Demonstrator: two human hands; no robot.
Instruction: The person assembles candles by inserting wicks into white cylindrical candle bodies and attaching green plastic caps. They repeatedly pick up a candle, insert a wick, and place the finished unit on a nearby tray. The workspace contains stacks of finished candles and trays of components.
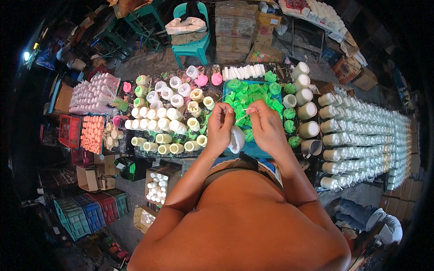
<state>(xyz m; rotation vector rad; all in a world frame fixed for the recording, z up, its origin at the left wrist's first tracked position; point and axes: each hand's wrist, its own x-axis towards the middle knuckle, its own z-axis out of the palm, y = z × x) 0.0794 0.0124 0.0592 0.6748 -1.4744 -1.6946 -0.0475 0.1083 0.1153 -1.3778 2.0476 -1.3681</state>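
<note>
Over a blue tray [253, 150] of green pieces [253, 94], my two hands are close together. My right hand [267, 128] pinches a thin white string [242, 119] between thumb and fingers, with short lengths of it sticking out. My left hand [220, 126] is closed in a pinch beside it; what lies between its fingertips is too small to make out. A translucent white cup-like piece [236, 140] is just below, near my left palm; whether it is held cannot be told. Crumpled green clumps [290, 114] lie along the tray's right side.
Left of my hands are cream hollow cylinders [177, 148], clear cups [166, 93] and pink clumps [201, 80]. White sticks [244, 72] lie behind the tray. Large white cylinders [308, 110] and rows of wrapped ones [357, 140] are at right. A person [366, 219] is at lower right.
</note>
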